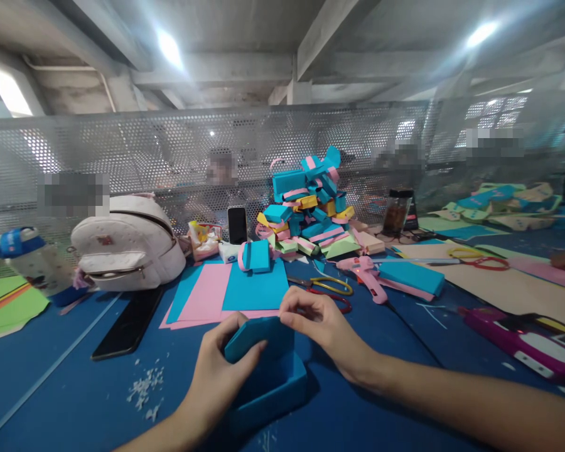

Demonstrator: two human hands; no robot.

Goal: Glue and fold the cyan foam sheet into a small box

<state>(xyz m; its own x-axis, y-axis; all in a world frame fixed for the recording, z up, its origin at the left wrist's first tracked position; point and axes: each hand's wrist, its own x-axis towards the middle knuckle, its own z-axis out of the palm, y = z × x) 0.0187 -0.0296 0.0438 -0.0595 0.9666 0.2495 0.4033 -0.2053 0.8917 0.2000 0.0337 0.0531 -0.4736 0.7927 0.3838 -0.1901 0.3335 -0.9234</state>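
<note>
Currently, a blue rectangular box of stiff sheet (273, 398), top open, sits on the dark-blue flat surface (358, 414), toward its near edge, out of frame. Left hand (223, 364): thumb and fingers closed on the box's raised blue panel (282, 336). Right hand (317, 317): fingers curled toward thumb at the panel's upper right corner; cannot tell whether they grip. Risks, judged: uneven pull could crease or skew the panel; the right forearm (433, 383) could snag the thin black cord (414, 334), dragging the pink plastic glue gun (368, 276). Opening faces up; long axis slants toward the surface's far right corner.
</note>
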